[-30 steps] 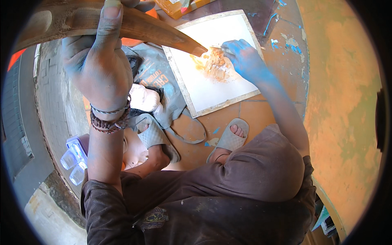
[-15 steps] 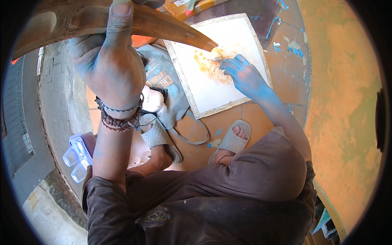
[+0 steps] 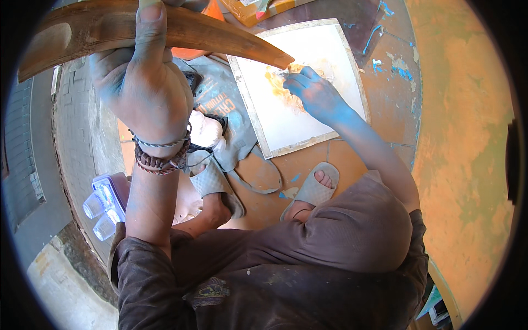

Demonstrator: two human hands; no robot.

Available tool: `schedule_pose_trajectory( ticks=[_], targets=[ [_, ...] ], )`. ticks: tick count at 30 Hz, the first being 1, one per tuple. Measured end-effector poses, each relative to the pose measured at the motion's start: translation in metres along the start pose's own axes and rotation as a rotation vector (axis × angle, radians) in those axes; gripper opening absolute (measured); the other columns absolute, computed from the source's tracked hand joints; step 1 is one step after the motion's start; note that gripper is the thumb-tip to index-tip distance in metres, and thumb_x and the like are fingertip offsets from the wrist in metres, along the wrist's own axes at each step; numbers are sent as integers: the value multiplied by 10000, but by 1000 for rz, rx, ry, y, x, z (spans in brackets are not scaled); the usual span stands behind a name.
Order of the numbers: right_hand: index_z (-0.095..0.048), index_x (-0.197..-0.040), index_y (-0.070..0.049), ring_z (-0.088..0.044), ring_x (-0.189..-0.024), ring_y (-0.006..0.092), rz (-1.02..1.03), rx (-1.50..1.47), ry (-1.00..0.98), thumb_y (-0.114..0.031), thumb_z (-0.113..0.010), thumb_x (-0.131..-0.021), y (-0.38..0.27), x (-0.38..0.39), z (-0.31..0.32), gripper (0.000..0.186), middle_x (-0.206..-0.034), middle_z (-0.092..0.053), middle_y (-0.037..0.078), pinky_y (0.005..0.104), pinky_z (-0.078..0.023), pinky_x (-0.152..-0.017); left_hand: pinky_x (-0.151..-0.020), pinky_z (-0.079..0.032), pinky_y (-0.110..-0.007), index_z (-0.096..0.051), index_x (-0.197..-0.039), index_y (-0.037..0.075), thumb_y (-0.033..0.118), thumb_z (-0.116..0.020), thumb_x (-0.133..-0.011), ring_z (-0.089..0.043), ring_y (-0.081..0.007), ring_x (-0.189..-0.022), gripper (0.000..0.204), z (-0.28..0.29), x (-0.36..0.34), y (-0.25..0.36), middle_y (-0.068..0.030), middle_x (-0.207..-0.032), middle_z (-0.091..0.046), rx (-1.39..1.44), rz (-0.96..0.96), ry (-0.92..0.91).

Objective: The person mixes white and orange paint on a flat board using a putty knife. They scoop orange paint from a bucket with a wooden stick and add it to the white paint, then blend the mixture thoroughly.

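1. Firmly, the left hand [image 3: 151,99] grips the long, curved, brown, wood-like piece [image 3: 209,33], thumb laid across its near face.
2. The right hand [image 3: 316,94] has its fingers curled together beside the piece's tapered tip; whether they pinch anything, I cannot tell.
3. That tip hangs over the flat, white, rectangular sheet with a worn, pale rim [image 3: 291,132], near loose orange residue [image 3: 276,88].
4. Probably best: brace the piece firmly, make small, light finger movements, and hold the tip over the sheet to catch crumbs.
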State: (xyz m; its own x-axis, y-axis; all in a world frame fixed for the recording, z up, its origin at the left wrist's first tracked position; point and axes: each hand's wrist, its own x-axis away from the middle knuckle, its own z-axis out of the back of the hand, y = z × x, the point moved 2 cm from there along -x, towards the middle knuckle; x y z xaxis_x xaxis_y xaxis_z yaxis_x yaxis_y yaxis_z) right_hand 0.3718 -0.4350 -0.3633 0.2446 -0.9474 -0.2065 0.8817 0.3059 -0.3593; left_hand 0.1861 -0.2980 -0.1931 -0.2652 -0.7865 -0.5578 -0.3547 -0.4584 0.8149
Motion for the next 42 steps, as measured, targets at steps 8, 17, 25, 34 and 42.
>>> schedule_pose_trajectory(
  ticks=[8,17,25,34,42],
  targets=[
    [-578,-1054,-52,-535,-958,276,-111,-9,-7,4,-516,-760,1,23,25,306,-1040,-596,69,361,-521,-783,-917,-477,-448,-489,-1121,15,51,-485,-940,-652,-317,-933,184,3,1,-1,-165,-962,-658,16,19,14],
    [-603,-1026,-62,-541,-927,276,-174,-44,7,37,-515,-745,4,36,19,310,-1023,-617,74,376,-517,-762,-893,-490,-420,-514,-1085,-2,75,-501,-942,-658,-299,-914,163,-3,5,-5,-168,-983,-654,11,36,5],
    [-601,-1029,-68,-548,-931,275,-245,-97,71,71,-530,-719,6,46,15,347,-1046,-617,77,377,-515,-778,-882,-499,-396,-527,-1072,-22,76,-522,-935,-653,-273,-921,168,-16,16,-13,-186,-980,-654,14,43,9],
    [-612,-1002,-75,-565,-926,268,-282,-58,74,47,-598,-719,2,49,12,308,-1026,-631,62,363,-508,-796,-851,-482,-309,-572,-1031,-15,32,-567,-905,-641,-206,-906,135,-27,26,-25,-153,-964,-666,32,2,-25],
    [-604,-1018,-54,-558,-900,289,-260,-75,135,60,-529,-730,6,52,11,318,-1015,-623,74,379,-520,-754,-807,-469,-265,-598,-1016,-4,65,-589,-902,-629,-155,-882,134,-29,42,-34,-121,-938,-678,-51,68,33]
  ],
)
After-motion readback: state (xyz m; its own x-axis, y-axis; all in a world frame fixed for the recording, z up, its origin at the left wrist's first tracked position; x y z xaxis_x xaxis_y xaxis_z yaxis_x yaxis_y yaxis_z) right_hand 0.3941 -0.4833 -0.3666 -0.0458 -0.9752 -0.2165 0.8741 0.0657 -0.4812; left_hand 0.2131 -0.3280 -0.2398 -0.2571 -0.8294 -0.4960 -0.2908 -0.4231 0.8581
